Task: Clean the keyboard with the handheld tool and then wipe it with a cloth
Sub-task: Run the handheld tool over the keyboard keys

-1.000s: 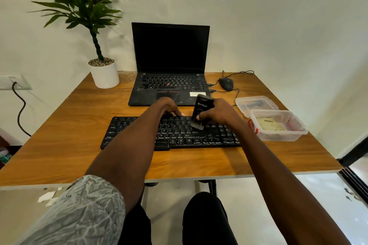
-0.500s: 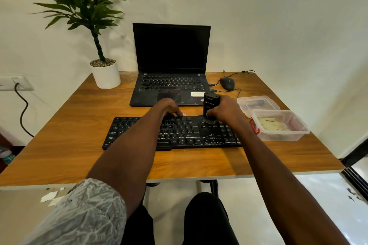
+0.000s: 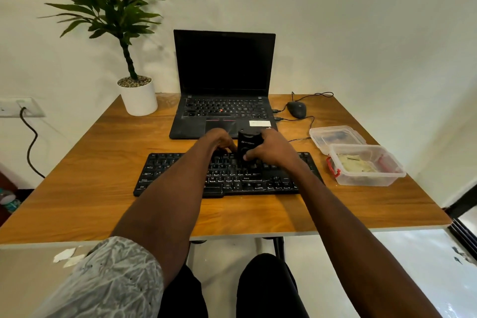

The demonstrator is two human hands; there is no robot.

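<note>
A black keyboard [image 3: 178,175] lies across the middle of the wooden desk [image 3: 77,188]. My right hand [image 3: 273,148] grips a black handheld cleaning tool [image 3: 246,143], held upright with its lower end on the keys near the keyboard's far edge. My left hand [image 3: 219,141] rests on the far edge of the keyboard just left of the tool, fingers curled down onto it. A pale cloth [image 3: 355,162] lies in a clear plastic box [image 3: 371,179] to the right of the keyboard.
An open black laptop [image 3: 224,85] stands behind the keyboard. A potted plant [image 3: 138,95] sits at the back left, a wired mouse [image 3: 296,109] at the back right. The box's lid [image 3: 335,135] lies behind the box. My knees show below the desk's front edge.
My right hand swept the tool right along the keyboard's far rows, then back left toward my left hand, turning it from tilted to upright. My left hand has stayed in place.
</note>
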